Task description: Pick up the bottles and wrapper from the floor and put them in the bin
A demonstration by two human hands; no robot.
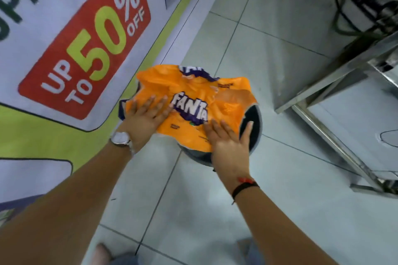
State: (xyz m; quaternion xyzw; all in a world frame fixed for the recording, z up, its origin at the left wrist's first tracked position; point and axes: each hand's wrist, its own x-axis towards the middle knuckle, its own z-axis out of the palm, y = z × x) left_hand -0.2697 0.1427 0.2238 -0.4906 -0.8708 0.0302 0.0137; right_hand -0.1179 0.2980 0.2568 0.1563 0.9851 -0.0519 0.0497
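A big crumpled orange Fanta wrapper (193, 92) lies spread over the mouth of a round dark bin (255, 122) on the tiled floor. My left hand (146, 117), with a watch on its wrist, rests flat on the wrapper's left side, fingers spread. My right hand (228, 142) presses flat on the wrapper's near right part, its thumb reaching over the bin's open dark gap. Neither hand curls around the wrapper. The wrapper hides most of the bin's inside. No bottles show.
A large sale banner (71, 45) stands along the left, touching the bin's side. A steel table frame (336, 92) with legs stands to the right, and dark cables (353, 4) hang at the top right. Pale floor tiles (193, 200) lie between me and the bin.
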